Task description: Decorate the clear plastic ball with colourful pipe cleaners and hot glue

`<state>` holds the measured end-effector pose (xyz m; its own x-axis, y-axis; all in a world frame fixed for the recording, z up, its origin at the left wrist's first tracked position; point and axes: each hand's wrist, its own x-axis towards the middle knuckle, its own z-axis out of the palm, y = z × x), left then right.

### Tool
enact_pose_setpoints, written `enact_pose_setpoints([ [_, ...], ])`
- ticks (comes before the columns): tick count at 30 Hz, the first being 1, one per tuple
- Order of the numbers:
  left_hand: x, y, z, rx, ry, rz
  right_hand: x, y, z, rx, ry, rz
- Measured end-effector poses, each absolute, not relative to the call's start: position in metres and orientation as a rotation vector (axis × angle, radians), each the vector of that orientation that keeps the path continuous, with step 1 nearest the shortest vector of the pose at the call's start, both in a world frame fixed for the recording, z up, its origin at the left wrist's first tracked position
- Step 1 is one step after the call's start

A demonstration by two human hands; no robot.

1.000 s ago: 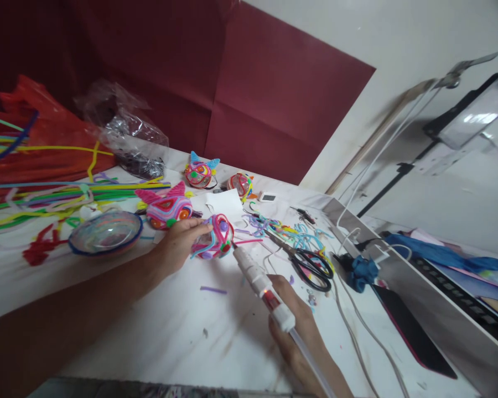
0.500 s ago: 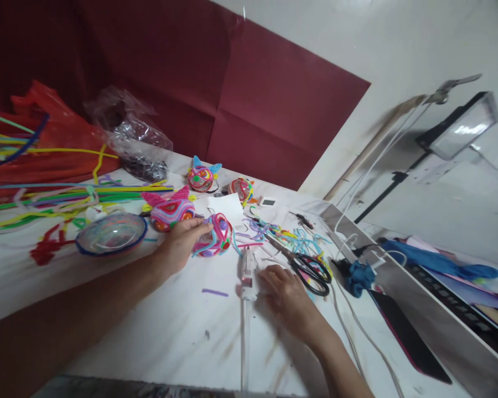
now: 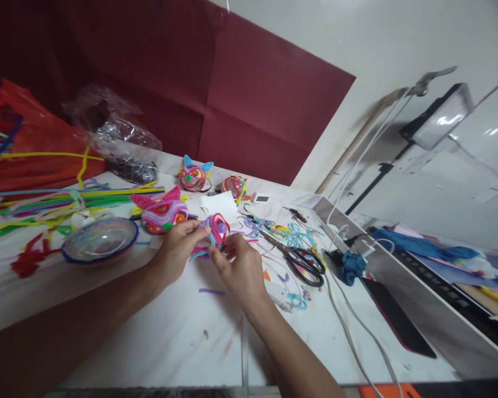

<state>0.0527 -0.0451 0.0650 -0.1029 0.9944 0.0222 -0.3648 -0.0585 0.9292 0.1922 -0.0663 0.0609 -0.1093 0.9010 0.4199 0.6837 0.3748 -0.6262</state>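
A small mask covered in pink, red, purple and blue pipe cleaner is held above the white table. My left hand grips its left edge between thumb and fingers. On its lower right side, my right hand has closed its fingers on it, thumb in front. A pink mask with pointed ears lies just behind my left hand. Black-handled scissors rest to the right of my right hand, by cut pipe-cleaner scraps. The glue gun is mostly hidden behind my right hand and forearm.
A clear bowl with a blue rim sits at the left, before bundled pipe cleaners and a red bag. Two more masks stand at the back near white paper. Cables and a dark tablet lie right.
My right hand has left the place beside the glue gun and moved up and left onto the mask. My left hand still holds the mask. The whole view has shifted slightly.
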Motion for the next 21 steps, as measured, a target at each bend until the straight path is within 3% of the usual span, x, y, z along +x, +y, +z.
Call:
enact_pose_setpoints([
  [21, 0.056, -0.049, 0.068, 0.947, 1.035, 1.452, 0.194, -0.061, 0.049, -1.308, -1.617, 0.578],
])
